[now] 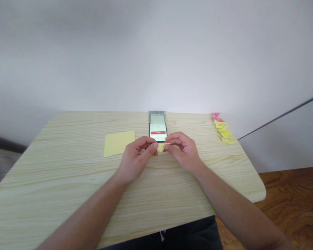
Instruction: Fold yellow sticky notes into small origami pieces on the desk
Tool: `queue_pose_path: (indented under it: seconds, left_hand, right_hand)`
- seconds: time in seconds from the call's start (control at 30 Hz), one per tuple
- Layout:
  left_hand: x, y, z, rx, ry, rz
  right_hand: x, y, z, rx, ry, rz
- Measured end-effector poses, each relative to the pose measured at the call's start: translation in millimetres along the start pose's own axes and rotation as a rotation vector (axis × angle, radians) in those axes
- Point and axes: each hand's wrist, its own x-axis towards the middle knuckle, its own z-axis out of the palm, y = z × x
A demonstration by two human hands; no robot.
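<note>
A small folded piece of yellow paper (161,147) is pinched between both my hands above the middle of the wooden table (67,187). My left hand (137,155) grips its left side with thumb and fingers closed. My right hand (181,148) pinches its right side the same way. Just behind my hands lies a phone (158,130) with a lit screen and a red bar on it. A flat yellow paper sheet (118,143) lies on the table to the left of my left hand.
A row of several folded yellow paper pieces (225,132) with a pink one (216,116) at its far end lies along the table's right back edge. A white wall stands behind the table. Brown wooden floor (292,201) shows at the right.
</note>
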Motion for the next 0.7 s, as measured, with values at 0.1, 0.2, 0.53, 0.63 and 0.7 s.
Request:
queue_pose_path:
  seconds: [0.1,0.2,0.53,0.63,0.7]
  left_hand:
    - [0.5,0.7,1.8,0.049,0.015,0.018]
    - [-0.8,1.0,3.5,0.098,0.028,0.061]
    - [-4.8,2.1,6.1,0.155,0.04,0.116]
    - [-5.1,2.1,6.2,0.144,0.029,0.116]
    - [-5.2,2.2,6.4,0.148,0.034,0.111]
  right_hand:
    - [0.7,-0.9,-0.4,-0.012,0.016,0.014]
    - [3.5,-0.6,-0.2,0.058,0.009,0.066]
    - [9.2,-0.8,-3.2,0.045,0.047,0.094]
    - [9.2,-0.6,-3.5,0.046,0.046,0.092]
    - [9.0,-0.4,-3.3,0.052,0.041,0.093]
